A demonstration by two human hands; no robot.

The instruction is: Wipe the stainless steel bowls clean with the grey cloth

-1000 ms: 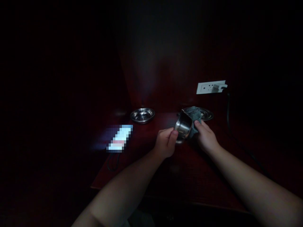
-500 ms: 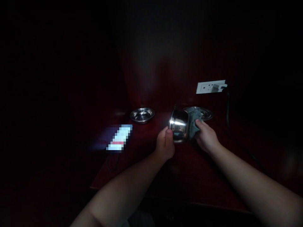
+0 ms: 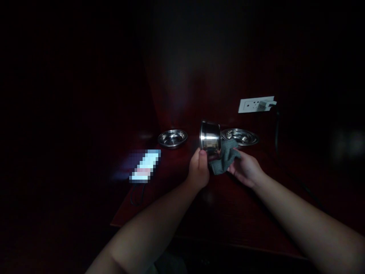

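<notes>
A shiny steel bowl (image 3: 210, 137) is tipped on its side above the dark red table, its rim facing left. My left hand (image 3: 199, 169) grips its lower left edge, thumb on the outside. A grey-green cloth (image 3: 226, 158) hangs against the bowl's base and underside. My right hand (image 3: 246, 167) is closed on the cloth's right side; some of its fingers are hidden behind the fabric.
A shallow steel dish (image 3: 172, 138) stands at the back left, and a steel plate (image 3: 242, 137) lies behind my right hand. A lit phone (image 3: 145, 166), blurred out, with a cable rests left. A plugged wall socket (image 3: 256, 104) sits at back right, its cord hanging down.
The bowl has turned and risen slightly to the left in my left hand. The cloth has slid down and left under its base, and my right hand has shifted with it.
</notes>
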